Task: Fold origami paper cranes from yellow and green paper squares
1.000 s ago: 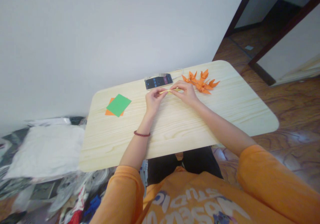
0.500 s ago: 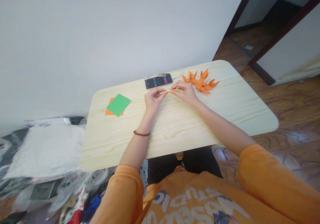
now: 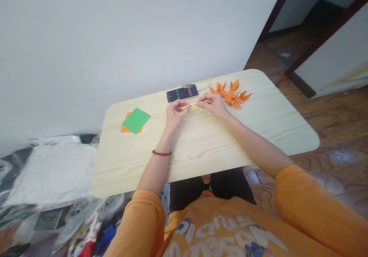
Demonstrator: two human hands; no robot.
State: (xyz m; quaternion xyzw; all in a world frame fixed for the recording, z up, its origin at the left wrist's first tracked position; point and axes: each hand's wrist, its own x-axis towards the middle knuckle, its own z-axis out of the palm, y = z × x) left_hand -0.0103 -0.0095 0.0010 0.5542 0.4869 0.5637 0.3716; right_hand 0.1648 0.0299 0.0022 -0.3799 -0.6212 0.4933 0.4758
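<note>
A narrow piece of yellow folding paper point(image 3: 194, 106) is stretched between my two hands, just above the wooden table. Its left end is pinched by my left hand point(image 3: 176, 112), which wears a dark red bead bracelet at the wrist. My right hand point(image 3: 213, 104) pinches the other end between thumb and fingers. Parts of the paper are hidden behind the fingertips, and its exact fold shape is too small to tell. Beyond my right hand lie several folded orange paper cranes point(image 3: 231, 95), close to its knuckles.
A green paper square point(image 3: 136, 120) overlaps an orange paper sheet point(image 3: 124, 129) on the left of the table point(image 3: 201, 149). Behind my hands a phone point(image 3: 182, 93) with a cable lies near the wall. Bags and a white cloth-like bundle point(image 3: 54, 172) crowd the floor at left.
My hands have moved slightly apart, and more of the yellow paper shows between them. Both still grip it. The cranes, phone and paper squares have stayed put.
</note>
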